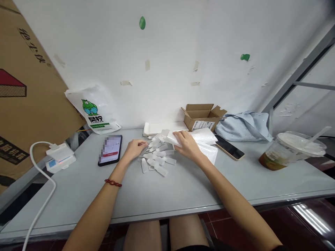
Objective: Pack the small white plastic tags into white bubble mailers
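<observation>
By the flat white plastic tags [158, 158], your left hand [134, 148] curls, grip unclear; your right hand [187, 143] pinches a white bubble-wrap pouch [171, 138].

Left hand [134, 149] and right hand [186, 144]: bare. Left wrist: bracelet [113, 182], dark red, rounded beads. Right arm [232, 200]: black sleeve edge [281, 248]. Thighs [142, 236], below the surface's [167, 202] front edge: bare, black garment hem [193, 248].

- Tags [158, 153], centre: frosted plastic, smooth, translucent.
- Pouches [205, 135], right of centre: bubble-textured plastic, slightly shiny.
- Table [170, 195], across the lower frame: smooth, faint sheen.
- Box [188, 120], right of centre: matt cardboard.
- Carton [39, 97], far left: matt cardboard.
- Cloth [243, 127], mid-right: soft-looking fabric, creased.
- Cup [284, 153], far right: clear, glossy plastic.
</observation>
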Motion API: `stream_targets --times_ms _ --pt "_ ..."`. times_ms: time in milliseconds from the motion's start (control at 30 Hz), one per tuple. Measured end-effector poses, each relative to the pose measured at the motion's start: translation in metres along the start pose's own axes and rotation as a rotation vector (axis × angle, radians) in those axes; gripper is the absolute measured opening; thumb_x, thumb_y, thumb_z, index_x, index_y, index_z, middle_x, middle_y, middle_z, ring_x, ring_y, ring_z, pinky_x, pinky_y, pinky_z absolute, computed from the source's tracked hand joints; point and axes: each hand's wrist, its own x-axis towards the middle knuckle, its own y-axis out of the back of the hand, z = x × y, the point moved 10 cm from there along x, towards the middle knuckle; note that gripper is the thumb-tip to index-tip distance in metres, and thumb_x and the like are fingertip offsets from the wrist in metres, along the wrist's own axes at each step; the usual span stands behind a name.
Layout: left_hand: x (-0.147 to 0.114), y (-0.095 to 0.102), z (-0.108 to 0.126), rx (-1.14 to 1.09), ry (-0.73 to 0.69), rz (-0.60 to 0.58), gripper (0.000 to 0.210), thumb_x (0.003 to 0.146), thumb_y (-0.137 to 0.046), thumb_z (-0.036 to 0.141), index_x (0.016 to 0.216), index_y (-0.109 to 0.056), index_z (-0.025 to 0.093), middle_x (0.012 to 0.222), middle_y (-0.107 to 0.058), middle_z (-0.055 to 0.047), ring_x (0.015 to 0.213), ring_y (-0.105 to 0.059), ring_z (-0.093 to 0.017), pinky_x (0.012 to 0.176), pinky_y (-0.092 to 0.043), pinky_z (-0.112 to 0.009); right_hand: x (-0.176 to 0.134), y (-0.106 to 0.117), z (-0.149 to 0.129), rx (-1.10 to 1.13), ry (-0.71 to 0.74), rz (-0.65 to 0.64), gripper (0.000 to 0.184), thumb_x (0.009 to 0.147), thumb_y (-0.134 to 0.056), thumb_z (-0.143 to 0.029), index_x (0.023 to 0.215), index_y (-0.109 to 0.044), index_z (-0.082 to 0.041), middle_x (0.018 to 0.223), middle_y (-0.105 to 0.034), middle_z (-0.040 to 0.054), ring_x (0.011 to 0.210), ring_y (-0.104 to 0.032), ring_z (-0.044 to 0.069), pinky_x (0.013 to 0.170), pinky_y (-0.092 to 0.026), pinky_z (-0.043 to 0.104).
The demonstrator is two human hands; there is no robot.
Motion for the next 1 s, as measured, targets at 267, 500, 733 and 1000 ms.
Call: stream_targets --times_ms 267,500,733,1000 --pt "-0.012 0.041 0.025 -0.049 -0.156 0.271 0.040 0.077 -0.052 0.048 0.089 -0.072 0.015 0.093 -0.073 -0.007 0.084 -0.061 -0.021 0.074 -0.044 -0.029 0.000 -0.007 0.000 -0.041 0.003 -0.069 0.043 0.077 -0.057 -0.015 0.119 -0.050 -0.014 0.111 -0.055 0.0139 0.102 -0.048 0.028 0.084 -0.042 0.039" --pt "-0.021 0.040 0.044 -0.116 -0.192 0.314 0.035 0.081 -0.050 0.045 0.091 -0.069 0.017 0.095 -0.071 -0.005 0.081 -0.059 -0.017 0.069 -0.043 -0.025 -0.001 -0.008 -0.005 -0.013 0.020 -0.091 0.047 0.077 -0.058 -0.014 0.122 -0.048 -0.015 0.112 -0.054 0.0137 0.102 -0.047 0.027 0.085 -0.042 0.039" --pt "-0.026 0.002 0.066 -0.092 -0.360 0.135 0.028 0.084 -0.050 0.039 0.088 -0.069 0.019 0.094 -0.071 -0.005 0.083 -0.058 -0.017 0.065 -0.040 -0.026 -0.001 -0.011 -0.013 0.009 0.071 -0.097 0.047 0.076 -0.058 -0.013 0.122 -0.048 -0.014 0.112 -0.054 0.0135 0.101 -0.047 0.026 0.085 -0.042 0.038" --pt "-0.028 0.023 0.070 0.012 -0.371 0.202 0.027 0.084 -0.048 0.037 0.084 -0.068 0.020 0.090 -0.071 -0.005 0.088 -0.057 -0.020 0.069 -0.041 -0.029 -0.003 -0.007 -0.013 0.064 0.102 -0.054 0.048 0.076 -0.059 -0.014 0.123 -0.048 -0.016 0.112 -0.055 0.0126 0.102 -0.049 0.027 0.085 -0.043 0.039"
